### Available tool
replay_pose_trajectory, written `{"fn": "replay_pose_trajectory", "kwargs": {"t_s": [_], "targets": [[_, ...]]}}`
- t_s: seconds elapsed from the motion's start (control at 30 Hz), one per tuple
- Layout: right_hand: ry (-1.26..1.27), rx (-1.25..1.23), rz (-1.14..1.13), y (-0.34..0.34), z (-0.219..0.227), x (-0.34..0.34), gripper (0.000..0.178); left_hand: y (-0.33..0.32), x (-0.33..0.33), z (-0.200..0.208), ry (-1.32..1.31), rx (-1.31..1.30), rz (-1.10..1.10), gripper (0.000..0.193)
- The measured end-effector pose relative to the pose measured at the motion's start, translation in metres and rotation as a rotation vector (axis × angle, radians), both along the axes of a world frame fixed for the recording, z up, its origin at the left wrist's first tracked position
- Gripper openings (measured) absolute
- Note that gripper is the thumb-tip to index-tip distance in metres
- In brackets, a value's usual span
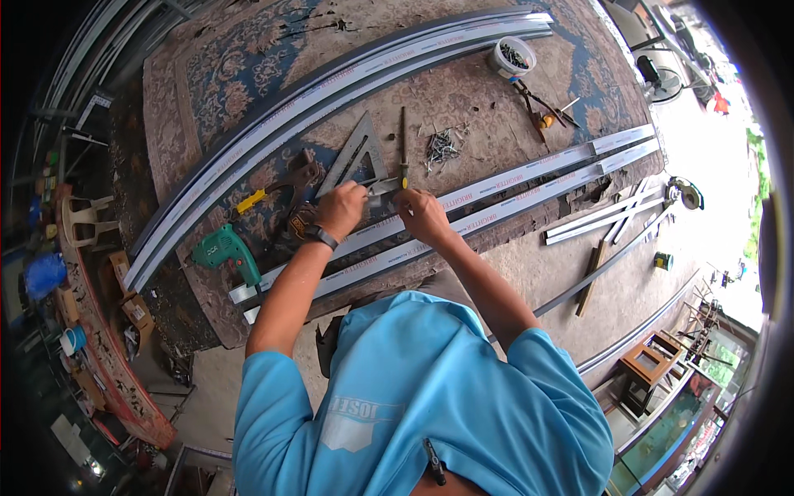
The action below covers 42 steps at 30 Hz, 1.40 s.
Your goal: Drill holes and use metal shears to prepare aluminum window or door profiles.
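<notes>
Both hands are over the near aluminium profile, a long white-filmed bar at the table's front. My left hand is closed, its fingertips at the end of a small silver metal piece. At the other end of that piece, the fingers of my right hand are curled; what they hold is hidden. A screwdriver with a yellow and black handle lies just beyond my right fingers. Past my left hand lies a grey triangular square. A pile of screws is farther right.
A green drill and a yellow-handled tool lie left. More long profiles cross the far side. Pliers and a white tub of screws stand at the far right. The carpet-covered table has a ragged near edge.
</notes>
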State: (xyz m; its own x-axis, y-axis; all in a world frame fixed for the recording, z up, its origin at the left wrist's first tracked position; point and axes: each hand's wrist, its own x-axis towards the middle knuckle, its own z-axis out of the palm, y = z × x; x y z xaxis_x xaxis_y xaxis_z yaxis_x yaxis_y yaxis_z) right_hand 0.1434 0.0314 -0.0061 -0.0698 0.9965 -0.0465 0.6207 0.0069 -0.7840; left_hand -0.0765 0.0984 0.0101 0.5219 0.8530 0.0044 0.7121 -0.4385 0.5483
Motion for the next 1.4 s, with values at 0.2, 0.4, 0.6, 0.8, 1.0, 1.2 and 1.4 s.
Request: {"fn": "replay_pose_trajectory", "kwargs": {"t_s": [0.2,0.4,0.6,0.8,1.0,1.2,1.4], "targets": [[-0.029,-0.024,-0.011,0.003,-0.001,-0.003,0.019,0.018,-0.027,-0.003,-0.212,-0.043,0.101,0.010],[0.067,-0.077,-0.088,0.018,0.015,-0.017,0.024,0.023,-0.030,0.001,-0.351,-0.024,0.239,0.012],[0.184,-0.084,-0.142,0.031,0.014,-0.009,0.029,0.022,-0.033,0.016,-0.383,-0.208,0.374,0.013],[0.240,-0.028,-0.014,0.028,0.052,-0.006,0.025,0.012,-0.002,0.053,-0.455,-0.081,0.050,0.009],[0.425,-0.190,-0.348,0.003,0.032,0.042,0.020,0.031,0.024,0.027,-0.433,-0.237,0.166,0.021],[0.392,-0.288,-0.518,-0.057,0.021,0.129,0.023,0.023,0.047,0.012,-0.275,-0.312,-0.008,0.019],[0.616,-0.342,-0.577,-0.073,0.022,0.132,0.023,-0.030,0.095,0.000,-0.239,-0.245,-0.084,0.026]]}}
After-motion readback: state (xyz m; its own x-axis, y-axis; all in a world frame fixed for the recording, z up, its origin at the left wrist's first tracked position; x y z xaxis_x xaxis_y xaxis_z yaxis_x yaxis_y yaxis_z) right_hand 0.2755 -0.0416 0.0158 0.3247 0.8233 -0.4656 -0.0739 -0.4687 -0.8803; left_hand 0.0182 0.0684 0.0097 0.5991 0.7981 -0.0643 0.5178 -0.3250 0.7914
